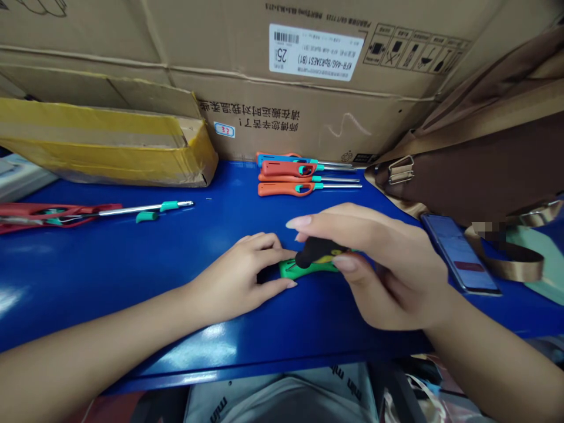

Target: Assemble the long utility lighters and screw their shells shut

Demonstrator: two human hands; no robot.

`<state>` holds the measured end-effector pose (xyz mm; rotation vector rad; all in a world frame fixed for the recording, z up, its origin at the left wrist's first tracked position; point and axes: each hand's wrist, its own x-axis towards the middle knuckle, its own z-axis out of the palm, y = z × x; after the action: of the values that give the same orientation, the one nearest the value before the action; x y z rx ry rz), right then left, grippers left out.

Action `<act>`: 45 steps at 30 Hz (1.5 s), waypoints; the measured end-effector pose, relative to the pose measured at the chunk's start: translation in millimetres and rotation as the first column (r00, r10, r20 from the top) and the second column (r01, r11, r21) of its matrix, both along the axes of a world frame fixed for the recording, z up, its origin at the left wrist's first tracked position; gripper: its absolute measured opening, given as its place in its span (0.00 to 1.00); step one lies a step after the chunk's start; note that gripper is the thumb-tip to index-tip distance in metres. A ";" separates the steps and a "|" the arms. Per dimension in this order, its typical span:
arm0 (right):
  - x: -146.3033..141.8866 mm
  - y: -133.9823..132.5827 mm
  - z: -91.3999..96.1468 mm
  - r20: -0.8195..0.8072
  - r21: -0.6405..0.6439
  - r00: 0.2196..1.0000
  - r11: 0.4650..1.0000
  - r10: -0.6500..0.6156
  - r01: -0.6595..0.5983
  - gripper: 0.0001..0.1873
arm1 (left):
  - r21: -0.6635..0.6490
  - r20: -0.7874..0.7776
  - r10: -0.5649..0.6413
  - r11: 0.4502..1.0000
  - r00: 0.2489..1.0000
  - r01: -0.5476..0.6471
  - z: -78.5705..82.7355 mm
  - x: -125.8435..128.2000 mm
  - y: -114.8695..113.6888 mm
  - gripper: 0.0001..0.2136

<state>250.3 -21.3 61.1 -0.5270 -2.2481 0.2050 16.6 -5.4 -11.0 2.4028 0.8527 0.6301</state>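
A green gas lighter (308,271) lies on the blue table in front of me, its far end hidden behind my right hand. My left hand (247,267) grips its left end between thumb and fingers. In my right hand (388,264) is a black-and-yellow handled tool (315,251), which looks like a screwdriver. Thumb and fingers close around this tool just above the lighter. The tool's tip is hidden, so I cannot tell whether it touches the lighter.
Several orange and blue long-necked lighters (286,188) lie stacked at the back. An opened red lighter (88,212) and a loose green piece (147,217) are on the left. A yellow-taped carton (132,161), a phone (460,252) and a brown bag (484,170) border the blue table (211,211).
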 end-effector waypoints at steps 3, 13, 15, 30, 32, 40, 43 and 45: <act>-3.4 1.0 -0.5 -0.054 0.076 0.994 0.992 -0.095 0.099 0.12 | 0.004 -0.003 0.012 1.000 1.000 -0.012 1.1 0.6 -0.6 0.10; -1.7 -1.3 -0.8 0.010 -0.047 0.999 0.998 -0.041 0.041 0.19 | -0.014 0.010 0.011 1.000 1.000 -0.011 1.0 1.4 -1.4 0.12; -2.8 0.1 -1.4 -0.007 0.018 0.995 0.995 -0.101 0.102 0.15 | -0.016 0.005 0.011 1.000 1.000 -0.011 1.0 1.8 -1.0 0.12; -2.4 6.5 -5.5 -0.057 0.061 0.985 0.984 -0.163 0.167 0.18 | -0.009 -0.001 0.000 1.000 1.000 0.000 2.4 0.8 -1.4 0.12; -1.2 5.2 -4.4 -0.045 0.024 0.991 0.991 -0.129 0.130 0.20 | -0.015 -0.008 0.000 1.000 1.000 -0.001 3.0 1.4 -1.1 0.11; -1.5 4.9 -2.8 -0.073 0.049 0.981 0.982 -0.177 0.181 0.14 | 0.040 0.006 0.003 0.999 1.000 -0.004 -0.6 0.0 -0.9 0.14; 2.9 6.6 -3.8 -0.041 0.031 0.981 0.981 -0.192 0.193 0.17 | 0.028 -0.001 0.001 1.000 1.000 -0.001 0.5 0.3 -0.5 0.15; 7.5 6.8 -4.4 0.015 -0.090 0.993 0.989 -0.120 0.121 0.23 | 0.005 -0.012 0.002 1.000 1.000 -0.002 2.1 1.0 -0.3 0.14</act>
<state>257.8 -14.5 56.8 -0.7115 -2.2160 0.2439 17.7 -5.7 -8.9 2.4123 0.8591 0.6197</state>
